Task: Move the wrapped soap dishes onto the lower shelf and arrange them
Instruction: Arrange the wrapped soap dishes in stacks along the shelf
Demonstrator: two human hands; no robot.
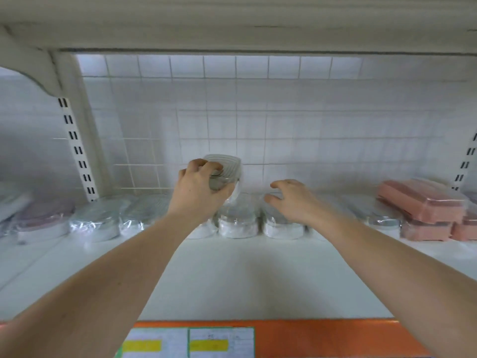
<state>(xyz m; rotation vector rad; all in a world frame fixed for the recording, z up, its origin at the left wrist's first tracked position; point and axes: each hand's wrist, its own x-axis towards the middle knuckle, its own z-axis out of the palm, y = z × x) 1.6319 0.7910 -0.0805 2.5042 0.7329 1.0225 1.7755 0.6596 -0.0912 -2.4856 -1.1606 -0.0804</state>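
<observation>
Orange edging (309, 337) is fronting the white shelf (232, 275), price labels (188, 342) stuck on it. Left hand (198, 189) is gripping a clear wrapped soap dish (227, 169), tilted above the back row of wrapped dishes (238, 223). Right hand (291, 200) is hovering beside, fingers loosely spread, holding nothing. Pink boxes (423, 202) are sitting stacked at far right.
</observation>
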